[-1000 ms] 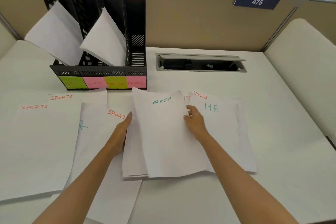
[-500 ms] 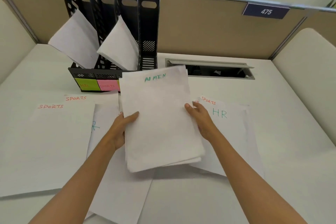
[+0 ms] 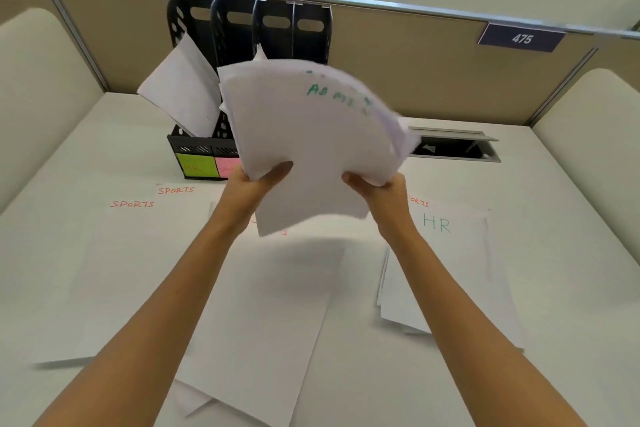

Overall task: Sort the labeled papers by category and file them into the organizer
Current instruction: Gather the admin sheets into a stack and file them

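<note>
Above desk, both hands' grip clamped on ADMIN stack (image 3: 311,149), blurred, hiding organizer (image 3: 249,28) front.

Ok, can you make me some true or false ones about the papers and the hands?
1. Both hands, left and right, hold the ADMIN stack. True.
2. The ADMIN stack lies flat on the desk. False: it is lifted above the desk.
3. The organizer is red. False: it is black.
4. A paper marked HR lies on the desk. True.
5. The sign reads 475. True.
</note>
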{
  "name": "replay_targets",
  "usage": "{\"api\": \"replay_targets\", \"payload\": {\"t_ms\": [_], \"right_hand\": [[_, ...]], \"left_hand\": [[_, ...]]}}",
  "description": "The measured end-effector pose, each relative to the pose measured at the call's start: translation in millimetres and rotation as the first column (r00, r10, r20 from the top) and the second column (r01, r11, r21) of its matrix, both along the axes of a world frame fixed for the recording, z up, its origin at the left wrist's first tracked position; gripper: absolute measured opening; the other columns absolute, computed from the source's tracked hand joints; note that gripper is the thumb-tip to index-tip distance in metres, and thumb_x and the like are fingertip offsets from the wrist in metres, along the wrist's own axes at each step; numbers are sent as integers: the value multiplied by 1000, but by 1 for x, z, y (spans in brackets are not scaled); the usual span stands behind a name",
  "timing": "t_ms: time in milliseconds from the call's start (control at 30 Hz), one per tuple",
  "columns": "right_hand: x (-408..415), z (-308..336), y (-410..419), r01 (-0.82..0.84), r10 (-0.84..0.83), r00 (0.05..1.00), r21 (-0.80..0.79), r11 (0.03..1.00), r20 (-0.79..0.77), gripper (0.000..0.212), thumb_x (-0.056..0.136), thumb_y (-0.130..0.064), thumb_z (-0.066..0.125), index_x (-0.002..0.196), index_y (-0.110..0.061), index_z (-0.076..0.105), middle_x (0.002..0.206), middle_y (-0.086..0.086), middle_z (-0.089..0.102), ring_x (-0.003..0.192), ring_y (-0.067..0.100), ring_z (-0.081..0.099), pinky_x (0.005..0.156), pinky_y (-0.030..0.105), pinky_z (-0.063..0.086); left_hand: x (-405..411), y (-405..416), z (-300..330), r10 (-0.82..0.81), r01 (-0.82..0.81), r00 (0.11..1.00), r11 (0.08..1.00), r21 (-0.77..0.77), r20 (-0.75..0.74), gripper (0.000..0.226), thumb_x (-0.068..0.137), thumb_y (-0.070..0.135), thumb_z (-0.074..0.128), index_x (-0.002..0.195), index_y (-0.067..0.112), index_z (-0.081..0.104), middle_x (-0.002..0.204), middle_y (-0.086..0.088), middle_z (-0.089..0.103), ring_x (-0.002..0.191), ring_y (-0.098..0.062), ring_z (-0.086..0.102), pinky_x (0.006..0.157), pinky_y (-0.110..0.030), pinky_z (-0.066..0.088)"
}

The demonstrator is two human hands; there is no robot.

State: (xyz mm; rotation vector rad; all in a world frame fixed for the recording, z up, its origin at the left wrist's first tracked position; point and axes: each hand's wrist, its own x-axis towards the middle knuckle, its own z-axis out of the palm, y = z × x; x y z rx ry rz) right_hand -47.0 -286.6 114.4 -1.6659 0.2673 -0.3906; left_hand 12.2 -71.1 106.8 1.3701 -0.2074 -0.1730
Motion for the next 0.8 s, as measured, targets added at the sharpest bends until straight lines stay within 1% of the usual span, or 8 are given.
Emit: {"api": "replay_targets", "payload": {"t_ms": [67, 133, 233, 333, 400, 500, 633, 800], "right_hand": [[2, 2, 7, 0, 1, 1000, -35, 999, 27, 29, 75, -14, 79, 85, -32, 58, 88, -1, 66, 84, 21, 64, 73, 35, 56], [2, -7, 13, -13, 14, 1000, 20, 1000, -14, 32, 74, -15, 80, 92, -32, 60, 94, 1, 68, 90, 22, 65, 77, 36, 58], [-2, -25, 17, -46, 54, 991, 63, 997, -126, 28, 71, -18, 81, 91, -30, 65, 92, -2, 71, 90, 22, 67, 75, 32, 58], [-2, -34, 18, -36, 41, 988, 32, 999, -148, 26, 75, -19, 78, 96, -27, 66, 95, -3, 70, 92, 19, 67, 73, 27, 57], [2, -34, 18, -4, 6, 986, 12, 1000, -169, 20, 76, -21, 77, 90, -28, 65, 89, -2, 70, 89, 21, 66, 75, 32, 58], [10, -27, 19, 9, -10, 984, -7, 1000, -180, 18, 76, -23, 78, 81, -32, 63, 82, -4, 69, 82, 22, 67, 72, 36, 58], [17, -19, 18, 25, -22, 989, 17, 1000, -146, 17, 75, -25, 79, 81, -29, 63, 80, -5, 69, 78, 15, 67, 65, 25, 57], [16, -29, 20, -69, 73, 978, 24, 997, -198, 18, 76, -25, 78, 92, -22, 70, 91, 2, 73, 89, 24, 69, 75, 35, 59]], "left_hand": [[0, 4, 3, 1, -2, 996, 1000, 16, 85, 27, 73, 30, 79, 99, 34, 73, 99, 7, 75, 94, -12, 70, 77, -24, 56], [-3, 9, -4, -19, 13, 994, 999, 51, 111, 35, 71, 34, 80, 104, 35, 71, 103, 7, 75, 99, -12, 69, 78, -22, 56], [-6, 15, -27, -51, 49, 999, 994, 97, 15, 44, 63, 43, 83, 104, 34, 70, 106, 8, 75, 100, -11, 70, 83, -25, 57], [-5, 19, -42, -86, 97, 993, 982, 163, -76, 42, 61, 48, 82, 101, 40, 71, 105, 12, 75, 100, -6, 69, 93, -33, 54], [-1, 18, -43, -102, 117, 990, 976, 182, -93, 38, 61, 48, 81, 97, 47, 70, 103, 17, 74, 98, -1, 69, 93, -33, 52], [8, 13, -36, -107, 120, 990, 980, 161, -87, 45, 61, 46, 82, 103, 40, 68, 107, 12, 74, 102, -6, 68, 94, -34, 52], [20, 17, -26, -43, 51, 996, 993, 110, -73, 45, 61, 45, 81, 103, 38, 67, 107, 7, 74, 105, -14, 67, 91, -32, 52], [17, 22, -45, -77, 97, 991, 974, 204, -105, 27, 79, 32, 78, 102, 37, 65, 100, 13, 74, 99, -6, 68, 79, -19, 54]]}}
